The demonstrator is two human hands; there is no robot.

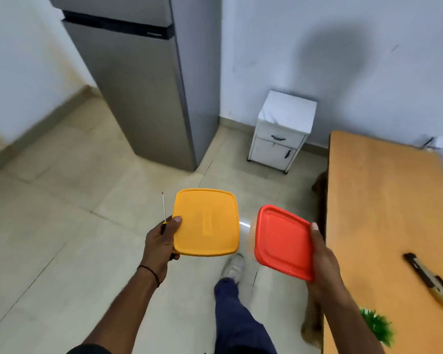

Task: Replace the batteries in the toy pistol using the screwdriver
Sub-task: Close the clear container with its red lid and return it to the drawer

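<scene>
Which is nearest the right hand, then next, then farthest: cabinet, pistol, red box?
1. Red box, held in the right hand.
2. Pistol, on the table to its right.
3. Cabinet, far ahead by the wall.

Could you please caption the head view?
Left hand holds screwdriver and yellow-lidded container, right hand a red-lidded container; toy pistol lies on orange table.

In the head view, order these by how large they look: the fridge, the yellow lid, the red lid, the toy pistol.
Fridge, largest.
Yellow lid and red lid: near alike, red is tilted, so unranked.
Toy pistol, smallest, partly out of frame.
</scene>
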